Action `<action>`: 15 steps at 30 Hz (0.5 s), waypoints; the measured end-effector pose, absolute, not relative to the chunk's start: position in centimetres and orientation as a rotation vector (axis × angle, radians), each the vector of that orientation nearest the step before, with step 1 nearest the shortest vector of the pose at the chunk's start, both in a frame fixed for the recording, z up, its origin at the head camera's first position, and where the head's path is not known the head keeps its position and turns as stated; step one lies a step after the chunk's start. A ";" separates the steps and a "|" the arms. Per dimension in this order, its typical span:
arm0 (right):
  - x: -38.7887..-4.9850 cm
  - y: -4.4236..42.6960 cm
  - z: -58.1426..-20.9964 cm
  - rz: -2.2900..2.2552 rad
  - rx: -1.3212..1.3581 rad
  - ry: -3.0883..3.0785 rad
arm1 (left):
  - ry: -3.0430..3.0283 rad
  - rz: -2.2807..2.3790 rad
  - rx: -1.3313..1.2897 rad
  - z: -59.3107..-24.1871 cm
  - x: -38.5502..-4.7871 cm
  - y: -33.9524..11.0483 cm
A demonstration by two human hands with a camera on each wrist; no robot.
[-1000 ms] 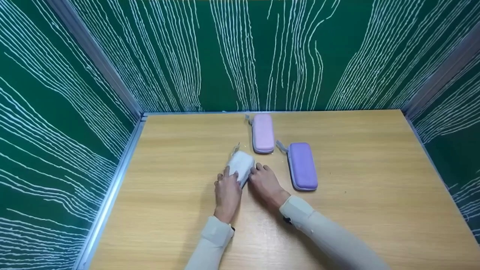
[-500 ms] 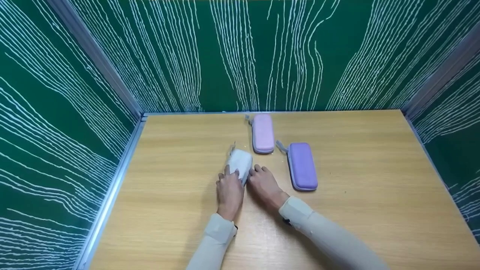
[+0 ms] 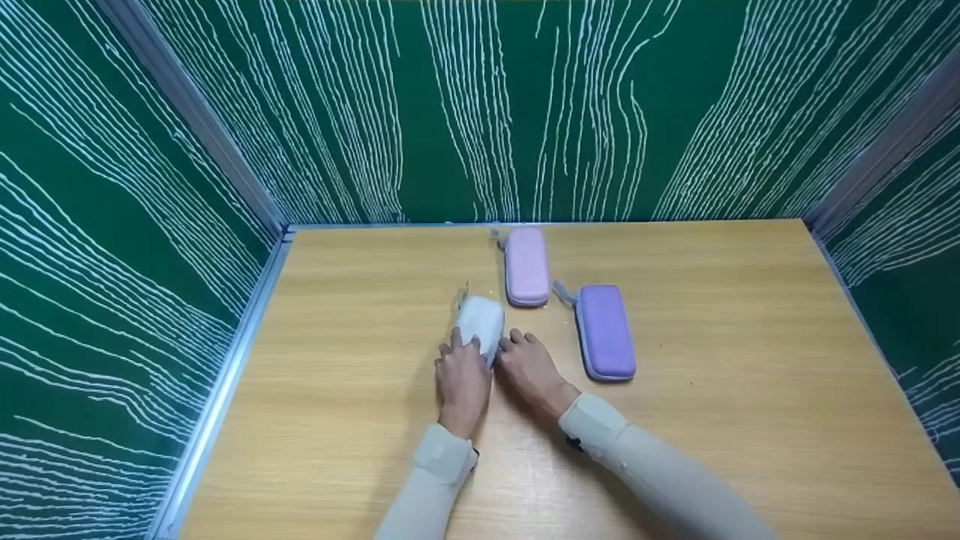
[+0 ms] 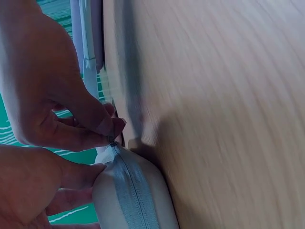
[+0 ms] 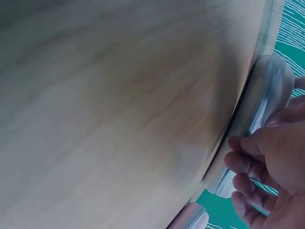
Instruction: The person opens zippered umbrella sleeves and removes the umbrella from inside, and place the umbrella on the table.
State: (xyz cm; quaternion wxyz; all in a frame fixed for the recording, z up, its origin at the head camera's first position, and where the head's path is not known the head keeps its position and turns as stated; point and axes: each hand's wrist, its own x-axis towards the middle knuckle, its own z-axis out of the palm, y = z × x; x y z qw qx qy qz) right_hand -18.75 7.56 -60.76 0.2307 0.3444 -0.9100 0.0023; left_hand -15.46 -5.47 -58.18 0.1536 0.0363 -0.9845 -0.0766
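A white zip case [image 3: 481, 319] lies on the wooden table with its loop strap [image 3: 463, 298] at the far left corner. My left hand [image 3: 463, 382] holds its near end, fingers and thumb spread over the top and sides. Against the case's right side, my right hand [image 3: 531, 371] is bent inward. In the left wrist view that right hand [image 4: 52, 90] pinches the small zipper pull [image 4: 113, 142], at the end of the grey zipper [image 4: 136, 195]. The zipper teeth visible there look joined. In the right wrist view, thumb and index finger meet at the case's side [image 5: 252, 102].
A pink case [image 3: 526, 266] lies at the back of the table [image 3: 360, 300], and a purple case [image 3: 606, 331] lies right of my right hand. Green walls [image 3: 690, 97] with white lines stand behind the table and at both sides.
The white case has turned slightly, so it points more straight away from me, and its far end has shifted a little left. My left hand has moved slightly right; the right hand is nearly still.
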 end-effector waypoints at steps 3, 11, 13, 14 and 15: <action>-18.8 7.6 -60.8 -0.002 0.942 -2.511 | -2.844 -0.197 0.052 -58.2 -15.4 -5.6; -18.8 7.5 -60.6 -0.039 0.938 -2.540 | -2.881 -0.169 -0.155 -58.2 -15.2 -6.9; -18.7 7.5 -60.5 -0.044 0.936 -2.553 | -2.863 -0.144 -0.196 -58.3 -15.1 -7.1; -18.6 7.5 -60.5 -0.042 0.936 -2.558 | -2.852 -0.131 -0.212 -58.4 -15.1 -7.1; -18.6 7.5 -60.5 -0.036 0.935 -2.561 | -2.840 -0.115 -0.230 -58.4 -15.1 -7.2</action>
